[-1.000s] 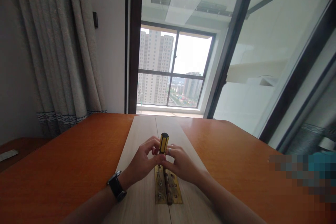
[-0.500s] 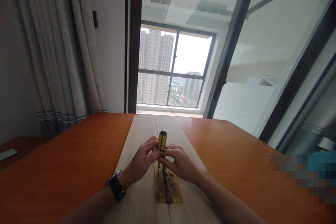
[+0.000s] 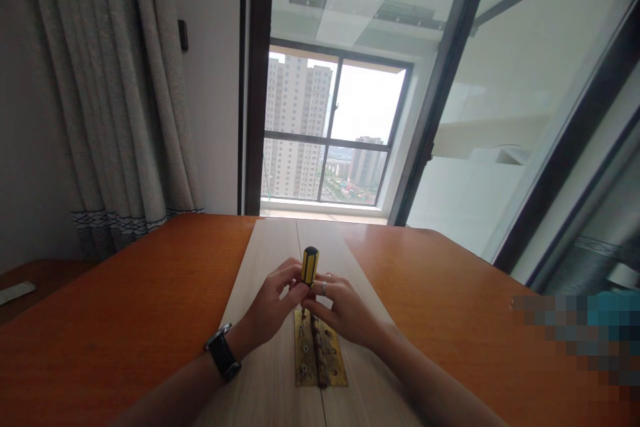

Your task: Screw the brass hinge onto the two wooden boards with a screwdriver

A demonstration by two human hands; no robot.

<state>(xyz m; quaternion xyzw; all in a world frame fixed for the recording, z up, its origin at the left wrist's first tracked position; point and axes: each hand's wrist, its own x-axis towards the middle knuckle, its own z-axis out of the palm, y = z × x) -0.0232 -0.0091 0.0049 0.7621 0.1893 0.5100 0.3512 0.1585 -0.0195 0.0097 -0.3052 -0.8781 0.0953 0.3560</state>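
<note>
A screwdriver with a yellow and black handle stands upright over the far end of a brass hinge. My left hand is closed on the lower part of the handle, thumb and fingers pinching it. From the other side my right hand, with a ring on one finger, also has its fingers closed around the screwdriver's lower part. The tip is mostly hidden between the hands. The hinge lies flat across the seam of two pale wooden boards, with screws in its left leaf and bare holes in the right leaf.
The boards rest on an orange-brown wooden table. A grey curtain hangs at the left. Beyond the table stand a glass door and a window. A blurred patch covers something at the right edge.
The screwdriver handle has turned slightly, showing its yellow stripes differently. Both hands stay in nearly the same place around it.
</note>
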